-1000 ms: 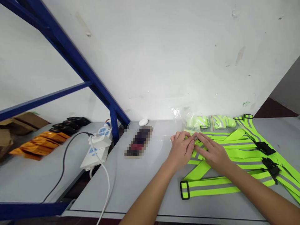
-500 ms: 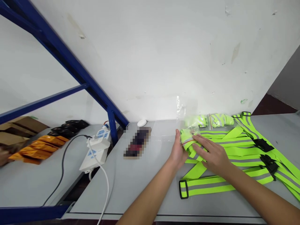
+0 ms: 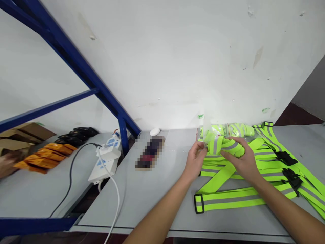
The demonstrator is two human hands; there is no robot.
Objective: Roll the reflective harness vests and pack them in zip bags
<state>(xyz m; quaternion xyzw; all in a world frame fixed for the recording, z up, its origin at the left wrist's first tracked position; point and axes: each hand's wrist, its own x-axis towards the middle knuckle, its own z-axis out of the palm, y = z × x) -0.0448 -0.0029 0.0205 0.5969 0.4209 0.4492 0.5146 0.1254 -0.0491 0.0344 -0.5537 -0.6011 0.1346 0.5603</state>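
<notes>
A folded bundle of neon-yellow reflective strap [image 3: 225, 146] with a grey stripe is held above the table by both hands. My right hand [image 3: 245, 161] wraps round its right end, thumb in front. At the left end, my left hand [image 3: 195, 159] is closed in a pinch on a clear plastic bag [image 3: 208, 127], whose film rises faintly beside the bundle. How far the bundle sits inside the bag is hard to see. Beneath the hands lie several loose reflective straps [image 3: 233, 200] with black buckles [image 3: 291, 178]. Bagged strap bundles [image 3: 241, 129] rest behind, along the wall.
Left of the hands, a pixelated item [image 3: 150, 152] and a white round object [image 3: 154, 132] lie on the grey table [image 3: 152, 203]. A power strip [image 3: 104, 166] with cables stands by a blue frame [image 3: 122, 135]. Beyond are orange packets [image 3: 48, 156] and another person's hand [image 3: 8, 164].
My right hand has gone from lying flat over the bundle to gripping its right end. The bundle has turned and moved right, and the bag's film no longer spreads upward to the left.
</notes>
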